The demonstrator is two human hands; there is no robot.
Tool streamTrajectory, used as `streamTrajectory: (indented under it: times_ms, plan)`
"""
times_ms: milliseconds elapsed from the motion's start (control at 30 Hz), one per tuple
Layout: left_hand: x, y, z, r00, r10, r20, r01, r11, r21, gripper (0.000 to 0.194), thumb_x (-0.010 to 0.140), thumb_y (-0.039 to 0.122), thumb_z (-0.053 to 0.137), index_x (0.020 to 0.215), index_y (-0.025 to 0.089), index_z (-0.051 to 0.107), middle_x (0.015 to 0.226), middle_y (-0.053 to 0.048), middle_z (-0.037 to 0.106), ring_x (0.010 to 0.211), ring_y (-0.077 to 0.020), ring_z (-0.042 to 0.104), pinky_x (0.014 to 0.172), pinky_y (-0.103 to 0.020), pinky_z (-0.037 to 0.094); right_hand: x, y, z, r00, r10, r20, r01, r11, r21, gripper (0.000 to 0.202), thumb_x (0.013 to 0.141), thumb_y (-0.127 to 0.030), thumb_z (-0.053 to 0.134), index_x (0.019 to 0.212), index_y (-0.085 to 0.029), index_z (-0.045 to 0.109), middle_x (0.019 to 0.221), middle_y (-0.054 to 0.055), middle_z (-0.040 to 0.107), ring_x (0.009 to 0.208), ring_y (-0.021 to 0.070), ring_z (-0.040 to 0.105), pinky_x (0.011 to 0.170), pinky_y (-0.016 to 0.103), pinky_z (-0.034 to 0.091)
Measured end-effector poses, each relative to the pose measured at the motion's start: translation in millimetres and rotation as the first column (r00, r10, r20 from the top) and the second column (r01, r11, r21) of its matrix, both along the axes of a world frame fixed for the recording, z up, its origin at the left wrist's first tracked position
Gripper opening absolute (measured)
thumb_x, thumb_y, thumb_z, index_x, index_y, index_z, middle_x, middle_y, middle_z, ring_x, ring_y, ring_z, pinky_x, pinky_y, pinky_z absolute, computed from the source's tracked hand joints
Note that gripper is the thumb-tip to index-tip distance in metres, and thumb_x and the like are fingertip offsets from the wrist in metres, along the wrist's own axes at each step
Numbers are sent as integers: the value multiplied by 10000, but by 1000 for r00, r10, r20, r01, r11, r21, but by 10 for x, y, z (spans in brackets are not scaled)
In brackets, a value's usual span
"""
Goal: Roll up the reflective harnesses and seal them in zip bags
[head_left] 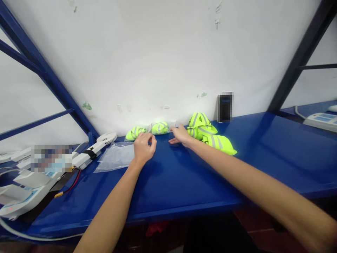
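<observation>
My left hand [144,146] is curled, thumb bent toward the fingers, just in front of a rolled neon-yellow reflective vest [135,132] in clear plastic. Whatever its fingertips may pinch is hidden. My right hand [180,134] reaches in from the right with fingers stretched and apart, nothing seen in it. Between and behind the hands, another bagged vest roll [160,128] lies against the wall. Just right of my right hand sits a pile of folded yellow vests [201,126], with one more folded vest [219,144] in front. Flat clear plastic bags [116,156] lie left of my left hand.
The blue table [184,189] runs along a white wall. A small white fan [106,137] and white scale-like devices [28,189] with cables crowd the left. A dark box [225,107] stands at the back right. Blue frame posts [50,77] slant up at both sides.
</observation>
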State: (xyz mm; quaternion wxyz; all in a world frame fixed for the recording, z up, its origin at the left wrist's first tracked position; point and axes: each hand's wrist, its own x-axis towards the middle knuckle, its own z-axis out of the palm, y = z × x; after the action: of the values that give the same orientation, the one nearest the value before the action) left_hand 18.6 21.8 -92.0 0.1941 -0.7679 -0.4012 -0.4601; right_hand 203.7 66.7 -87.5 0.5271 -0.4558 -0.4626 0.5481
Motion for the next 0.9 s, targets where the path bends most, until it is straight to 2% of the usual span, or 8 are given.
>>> streamTrajectory:
  times_ms: [67,133,233,333,467,600,767,900]
  plan:
    - [61,-56,26,998,-53,-46,53,999,-11,201,866,187,486,670,195,525,617,-8,546,642,-161,476,682,-301,389,262,-262,154,910,-9,415,-60,987,152,397,807,-241,587,1195,-162,569,794,77,668,569,206,636,588,347,526]
    - [133,-115,31,990,-116,-80,113,993,-41,193,871,183,479,687,193,538,622,-9,551,639,-158,479,677,-298,396,586,-504,325,599,-214,771,-212,886,411,224,844,-269,537,994,-185,681,843,83,707,714,224,661,708,343,505]
    - [244,-189,9,976,-188,-111,176,978,-109,197,878,179,464,702,189,553,648,-15,577,646,-153,490,665,-291,400,1141,-743,456,202,-430,880,-269,840,472,284,877,-304,480,998,-177,703,873,91,731,767,243,662,687,330,478]
    - [333,-223,-25,957,-240,-162,205,957,-206,199,883,187,455,716,189,564,671,-20,600,675,-159,503,667,-292,400,1628,-863,327,40,-474,879,-282,839,466,314,882,-321,467,941,-147,721,931,121,728,913,285,649,723,341,481]
    - [399,-238,-50,936,-288,-202,203,912,-357,194,887,199,450,744,191,582,686,-19,605,686,-165,517,674,-300,404,1854,-1034,25,137,-398,907,-306,854,421,374,907,-327,429,1069,-114,690,1085,141,687,927,269,654,812,382,495]
    - [433,-294,-24,923,-358,-144,261,855,-448,177,893,238,465,922,205,636,861,-44,645,809,-188,584,763,-320,448,1584,-1152,-33,316,-231,920,-391,852,348,389,869,-293,493,1195,-141,642,1181,135,642,1043,281,622,873,397,491]
    - [395,-302,-31,885,-459,-80,346,762,-548,362,868,336,531,1211,224,570,1167,-96,606,1086,-254,573,950,-395,445,1029,-950,-37,411,-106,906,-623,692,364,598,709,-278,683,1283,-186,544,1318,148,520,1194,328,501,963,449,428]
    - [255,-205,-104,902,-431,-30,323,718,-617,462,845,396,584,1263,206,539,1236,-115,601,1124,-277,572,983,-425,433,720,-704,-117,438,-149,886,-633,649,422,512,680,-288,691,1163,-182,557,1089,106,617,1017,300,513,850,420,431]
